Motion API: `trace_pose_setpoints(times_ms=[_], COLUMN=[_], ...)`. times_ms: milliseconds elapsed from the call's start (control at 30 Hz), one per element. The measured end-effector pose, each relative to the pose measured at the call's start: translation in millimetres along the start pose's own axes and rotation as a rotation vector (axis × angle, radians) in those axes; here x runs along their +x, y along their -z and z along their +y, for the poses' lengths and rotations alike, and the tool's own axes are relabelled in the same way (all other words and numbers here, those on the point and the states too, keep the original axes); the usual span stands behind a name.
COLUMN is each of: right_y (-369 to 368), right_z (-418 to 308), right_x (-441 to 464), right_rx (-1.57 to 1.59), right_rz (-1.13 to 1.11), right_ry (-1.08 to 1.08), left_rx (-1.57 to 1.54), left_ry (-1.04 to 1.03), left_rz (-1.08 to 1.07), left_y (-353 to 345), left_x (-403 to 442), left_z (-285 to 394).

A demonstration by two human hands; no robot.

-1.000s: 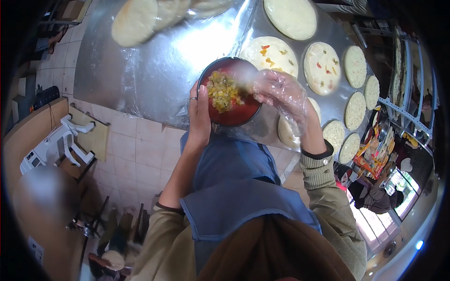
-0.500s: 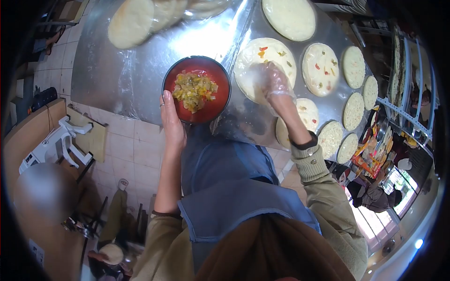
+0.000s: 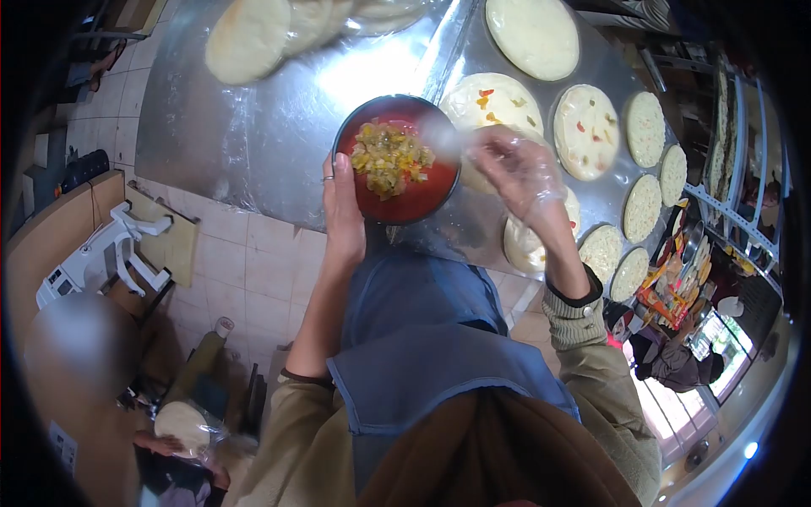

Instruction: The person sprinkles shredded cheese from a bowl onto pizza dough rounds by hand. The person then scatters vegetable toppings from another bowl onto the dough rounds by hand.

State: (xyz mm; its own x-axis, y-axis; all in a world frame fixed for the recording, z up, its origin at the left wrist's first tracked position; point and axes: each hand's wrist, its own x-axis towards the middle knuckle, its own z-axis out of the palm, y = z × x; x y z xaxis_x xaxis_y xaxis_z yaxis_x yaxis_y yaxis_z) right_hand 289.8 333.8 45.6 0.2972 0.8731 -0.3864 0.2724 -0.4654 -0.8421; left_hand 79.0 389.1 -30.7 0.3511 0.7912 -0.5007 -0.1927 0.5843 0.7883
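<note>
My left hand (image 3: 345,207) is closed on the near left side of a bowl (image 3: 355,188) with a red inside and a dark rim, a ring on one finger. Chopped yellow, green and red vegetables (image 3: 389,160) lie in it. My right hand (image 3: 517,173), in a clear plastic glove, hovers just right of the bowl with fingers curled; a whitish blur covers the fingertips, and what they hold, if anything, is hidden. Behind it lies a pale dough round (image 3: 498,95) with pepper pieces on top, partly covered by the hand.
More dough rounds (image 3: 586,131) lie across the shiny metal table (image 3: 253,144), some dotted with pepper. Pale flatbreads (image 3: 247,40) overlap at the far left. A blue rack (image 3: 739,207) stands at right. Below left, another person's hands hold a pale round (image 3: 182,427).
My right hand has drawn back from the topped dough round toward the bowl. My left hand has brought the bowl to the right, closer to the right hand.
</note>
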Motion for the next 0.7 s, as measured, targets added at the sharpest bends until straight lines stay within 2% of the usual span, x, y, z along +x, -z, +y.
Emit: trace_pose_setpoints(times_ms=[67, 167, 200, 300, 333, 433, 467, 567, 600, 700], right_y=[-7.2, -33.5, -37.5, -47.9, -48.6, -23.2, -17.0, 8.3, 16.8, 31.1], right_z=[-28.9, 14.9, 4.7, 4.7, 10.8, -10.0, -10.5, -7.5, -14.2, -15.5], right_x=[-0.7, 2.2, -0.1, 0.3, 2.5, 11.8, 10.2, 10.2, 11.4, 9.9], right_rx=[-0.223, -0.483, -0.424, -0.504, -0.495, -0.253, -0.054, 0.301, 0.32, 0.616], right_rz=[-0.086, -0.034, -0.05, -0.035, 0.023, -0.194, -0.178, -0.248, -0.273, -0.283], right_ry=[-0.039, 0.427, 0.43, 0.391, 0.448, 0.004, 0.025, -0.139, -0.236, -0.273], left_rx=[0.018, 0.01, 0.041, 0.295, 0.257, 0.215, 0.173, 0.071, 0.054, 0.022], left_ry=[0.032, 0.013, 0.014, -0.138, -0.106, -0.061, -0.053, -0.041, -0.045, -0.075], left_rz=[-0.002, -0.053, -0.072, -0.077, -0.08, -0.088, -0.092, -0.111, -0.119, -0.17], left_y=[-5.1, -15.8, -23.7, -26.3, -24.0, -22.9, -25.1, -37.7, -40.8, -50.2], left_x=[-1.6, -4.1, -8.6, -9.2, -8.2, -7.0, -7.0, -4.5, -2.3, 4.0], left_z=[-2.0, -5.9, 3.5, -3.5, -6.0, -5.7, -3.6, 6.7, 7.6, 11.1])
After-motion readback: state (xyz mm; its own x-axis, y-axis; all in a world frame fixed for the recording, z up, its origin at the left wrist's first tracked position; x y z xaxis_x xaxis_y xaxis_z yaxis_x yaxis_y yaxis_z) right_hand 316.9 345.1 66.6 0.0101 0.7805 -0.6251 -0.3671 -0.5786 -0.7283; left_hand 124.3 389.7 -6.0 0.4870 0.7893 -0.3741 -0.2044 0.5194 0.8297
